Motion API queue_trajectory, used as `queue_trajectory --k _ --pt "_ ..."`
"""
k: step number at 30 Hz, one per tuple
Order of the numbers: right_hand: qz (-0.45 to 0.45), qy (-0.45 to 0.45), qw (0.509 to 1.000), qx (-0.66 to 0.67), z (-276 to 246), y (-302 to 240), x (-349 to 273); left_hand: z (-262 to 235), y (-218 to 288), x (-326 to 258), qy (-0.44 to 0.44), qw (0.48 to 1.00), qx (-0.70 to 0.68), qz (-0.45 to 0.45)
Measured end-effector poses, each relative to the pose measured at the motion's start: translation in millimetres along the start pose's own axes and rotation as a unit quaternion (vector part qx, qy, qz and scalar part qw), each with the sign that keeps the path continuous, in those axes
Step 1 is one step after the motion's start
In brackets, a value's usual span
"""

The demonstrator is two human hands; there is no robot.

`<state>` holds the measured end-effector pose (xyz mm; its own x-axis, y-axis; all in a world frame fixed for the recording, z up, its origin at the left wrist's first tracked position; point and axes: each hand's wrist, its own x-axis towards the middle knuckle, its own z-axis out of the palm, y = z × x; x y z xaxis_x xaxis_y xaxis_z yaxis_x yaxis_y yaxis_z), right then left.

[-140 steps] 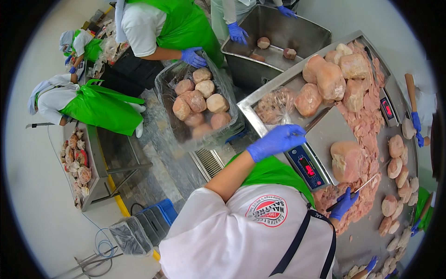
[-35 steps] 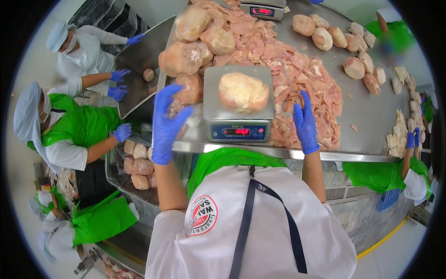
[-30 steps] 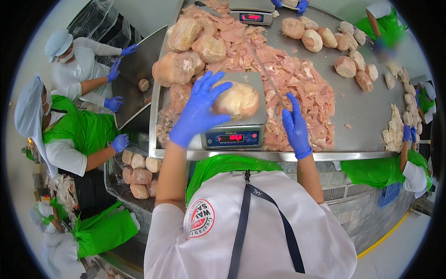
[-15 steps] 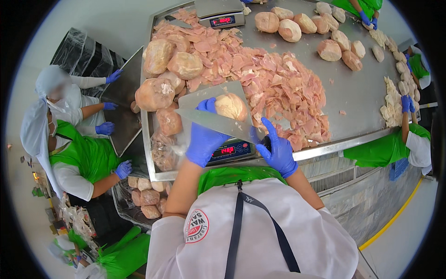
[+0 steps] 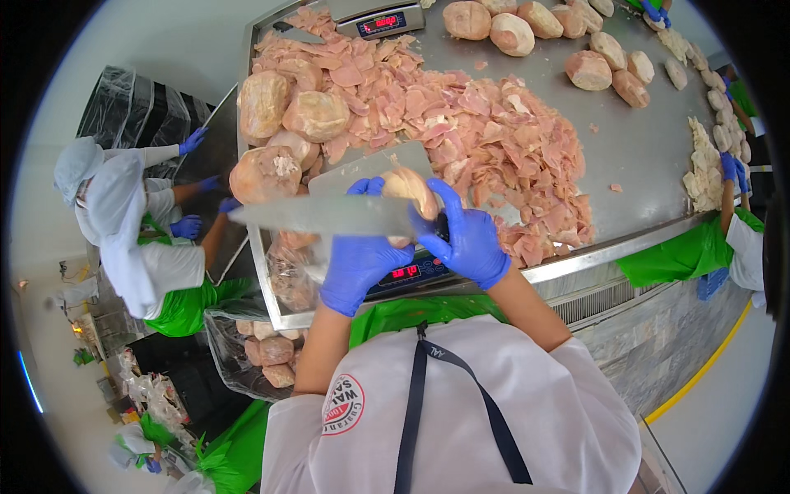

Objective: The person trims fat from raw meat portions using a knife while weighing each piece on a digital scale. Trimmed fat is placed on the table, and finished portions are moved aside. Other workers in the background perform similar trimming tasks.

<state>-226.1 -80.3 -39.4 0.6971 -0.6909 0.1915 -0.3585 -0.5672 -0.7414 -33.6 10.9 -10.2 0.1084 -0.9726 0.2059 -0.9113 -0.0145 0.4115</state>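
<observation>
L hand (image 5: 360, 267) curled round pale meat chunk (image 5: 409, 189), grip partly hidden; chunk's over near scale (image 5: 424, 270), can't tell if lifted. R hand (image 5: 465, 239) wrapped tight on knife (image 5: 329, 216), blade across L hand. Prob. best: steady chunk, shallow strokes, L hand clear of edge. Beyond: trimmings heap (image 5: 494, 156), then 2nd scale (image 5: 380, 23).

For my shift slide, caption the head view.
Right hand gripping a knife, left hand holding a meat piece over a scale, pink slices alongside.
</observation>
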Motion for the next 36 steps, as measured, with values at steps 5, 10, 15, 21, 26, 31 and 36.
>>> queue_trajectory --k 5,10,15,21,26,31,36 --pt "0.041 -0.071 0.997 0.003 -20.0 47.3 -16.6 -21.8 1.9 8.6 -0.059 0.996 -0.056 -0.042" --pt "0.081 -0.112 0.99 0.038 -25.9 12.4 15.6 -16.2 -14.7 12.5 -0.084 0.99 -0.113 -0.024" --pt "0.11 -0.149 0.978 0.094 -28.2 23.4 21.4 -23.5 -20.6 18.5 -0.124 0.982 -0.144 -0.013" --pt "0.16 -0.194 0.96 0.123 -35.3 36.7 21.7 -28.2 -23.1 25.4 -0.162 0.984 -0.07 -0.013" --pt "0.134 -0.205 0.953 0.178 -13.7 34.9 79.6 -30.4 -26.1 29.7 -0.14 0.985 -0.096 0.031" --pt "0.116 -0.121 0.973 0.156 15.3 80.6 71.0 -26.4 -24.5 25.4 -0.092 0.989 -0.114 0.029" --pt "0.191 -0.085 0.971 0.118 -28.2 44.1 15.4 -11.8 4.0 14.6 -0.01 0.989 -0.119 -0.089"
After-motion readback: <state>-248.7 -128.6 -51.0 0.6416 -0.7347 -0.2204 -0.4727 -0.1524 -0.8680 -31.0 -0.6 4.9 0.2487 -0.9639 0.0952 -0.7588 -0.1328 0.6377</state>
